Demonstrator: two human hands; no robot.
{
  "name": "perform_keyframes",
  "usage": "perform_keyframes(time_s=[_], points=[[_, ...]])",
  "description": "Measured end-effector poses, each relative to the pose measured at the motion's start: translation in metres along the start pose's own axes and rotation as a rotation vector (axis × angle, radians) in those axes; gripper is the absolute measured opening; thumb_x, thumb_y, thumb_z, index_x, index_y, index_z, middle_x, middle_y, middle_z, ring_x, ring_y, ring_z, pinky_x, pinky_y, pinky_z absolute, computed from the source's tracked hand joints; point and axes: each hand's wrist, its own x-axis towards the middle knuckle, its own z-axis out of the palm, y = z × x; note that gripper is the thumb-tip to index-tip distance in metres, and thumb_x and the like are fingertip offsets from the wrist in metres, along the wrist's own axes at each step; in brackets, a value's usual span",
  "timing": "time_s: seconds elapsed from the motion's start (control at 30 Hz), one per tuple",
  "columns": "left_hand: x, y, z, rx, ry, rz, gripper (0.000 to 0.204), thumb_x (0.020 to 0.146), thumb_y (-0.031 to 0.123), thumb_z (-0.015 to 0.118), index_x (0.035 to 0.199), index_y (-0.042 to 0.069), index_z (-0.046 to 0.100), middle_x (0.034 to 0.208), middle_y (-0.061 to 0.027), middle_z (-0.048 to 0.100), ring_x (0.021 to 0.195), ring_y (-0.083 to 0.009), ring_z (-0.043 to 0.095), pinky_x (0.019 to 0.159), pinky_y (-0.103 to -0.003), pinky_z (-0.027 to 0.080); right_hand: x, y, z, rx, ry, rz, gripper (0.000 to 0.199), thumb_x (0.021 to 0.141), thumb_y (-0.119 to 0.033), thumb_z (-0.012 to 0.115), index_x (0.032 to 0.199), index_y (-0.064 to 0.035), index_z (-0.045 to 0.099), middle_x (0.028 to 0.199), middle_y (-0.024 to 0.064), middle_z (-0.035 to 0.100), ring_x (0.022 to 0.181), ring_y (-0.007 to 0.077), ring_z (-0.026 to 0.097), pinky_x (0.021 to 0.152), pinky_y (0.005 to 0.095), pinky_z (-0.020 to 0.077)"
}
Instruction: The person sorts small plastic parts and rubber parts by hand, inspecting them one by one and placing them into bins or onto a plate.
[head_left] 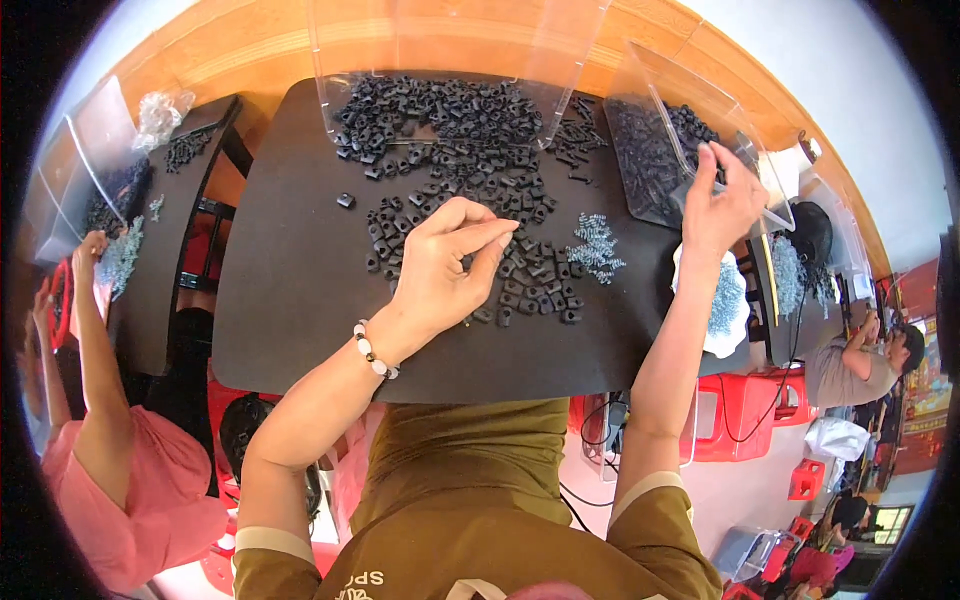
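We see the left hand (440, 265) hovering over the dark, rounded-cornered tabletop (290, 300), fingers curled and thumb and forefinger pinched narrowly together; whatever sits between the fingertips is too small for us to make out. A bracelet of white and dark beads (374, 352) circles that wrist. Just under and beyond the hand lies a loose scatter of small black plastic blocks (530, 285), thickening toward the far edge into a heap that spills from an open clear plastic bag (450, 50). One stray black block (345, 200) lies apart to the left, with bare tabletop all round it

The right hand (718, 205) is raised at the table's right edge, its fingers closed on the rim of a clear plastic container (660, 130) tilted toward us and filled with more black pieces. Between the two hands we note a small pile of pale grey metal springs (597, 245), near the blocks but not mixed in. A white dish of more springs (728, 300) hangs past the right edge below the right wrist

The near-left stretch of tabletop, from the front edge up to the stray block, is open. At far left a person in a pink top (130, 480) reaches to a neighbouring dark table (165, 270)
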Motion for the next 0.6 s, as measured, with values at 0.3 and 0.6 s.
perform_keyframes(time_s=[0.3, 0.6], points=[[-0.002, -0.003, 0.002, -0.021, -0.022, -0.043, 0.018, 0.079, -0.002, 0.067, 0.094, 0.002, 0.074, 0.086, -0.0082, 0.065, 0.073, -0.018, 0.063, 0.065, -0.027, 0.05, -0.005, -0.032, -0.015, 0.523, -0.204, -0.008, 0.011, 0.085, -0.021, 0.071, 0.087, -0.0102, 0.074, 0.082, 0.0051, 0.072, 0.073, 0.0221, 0.066, 0.068, 0.0332, 0.0509], [-0.001, 0.001, 0.0, 0.018, -0.079, -0.083, 0.017, 0.08, 0.002, 0.069, 0.096, 0.002, 0.074, 0.085, -0.0093, 0.066, 0.071, -0.0188, 0.064, 0.063, -0.028, 0.051, -0.028, -0.072, -0.016, 0.755, -1.25, -0.229, 0.02, 0.077, -0.021, 0.075, 0.089, -0.0073, 0.069, 0.078, 0.0087, 0.066, 0.077, 0.0272, 0.064, 0.066, 0.0389, 0.0497]])
